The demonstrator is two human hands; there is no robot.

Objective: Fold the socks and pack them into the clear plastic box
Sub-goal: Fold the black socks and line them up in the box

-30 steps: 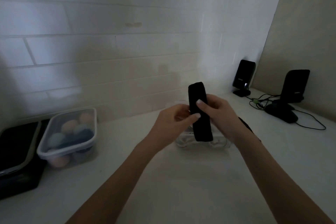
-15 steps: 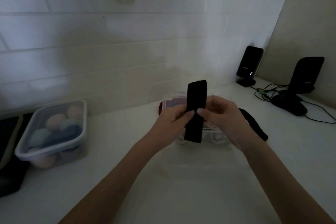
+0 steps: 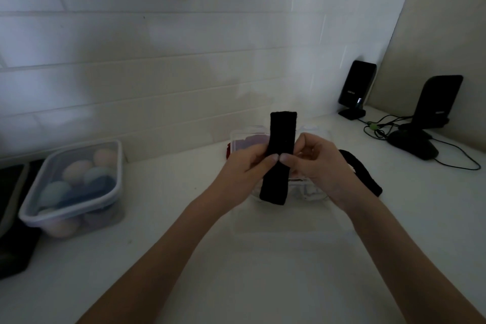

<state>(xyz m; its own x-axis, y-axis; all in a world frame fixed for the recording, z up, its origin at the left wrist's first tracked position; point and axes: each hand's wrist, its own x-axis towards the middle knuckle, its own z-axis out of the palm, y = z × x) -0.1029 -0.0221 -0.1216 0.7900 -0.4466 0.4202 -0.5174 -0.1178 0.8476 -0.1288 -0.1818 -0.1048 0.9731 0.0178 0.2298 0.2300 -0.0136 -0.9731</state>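
Note:
A black sock point(image 3: 281, 139) stands upright as a flat strip above the clear plastic box point(image 3: 313, 192). My left hand point(image 3: 243, 169) grips its left edge at mid-height, thumb across the front. My right hand point(image 3: 313, 166) pinches its right edge, thumb tip touching the left thumb. The box sits on the white counter behind my hands, with a dark reddish sock point(image 3: 249, 141) inside at its far left. A second black sock point(image 3: 361, 173) lies on the counter just right of the box, partly hidden by my right wrist.
A lidded clear tub point(image 3: 76, 187) of pastel rounded items stands at the left, beside a black container point(image 3: 13, 218) at the frame edge. Two black speakers point(image 3: 356, 87) point(image 3: 438, 100), a black mouse point(image 3: 413, 144) and cables lie at the back right. A tiled wall runs close behind the box.
The sock has straightened from a slight tilt to upright and my thumbs have come together on its front. The camera has shifted, bringing the second black sock into view.

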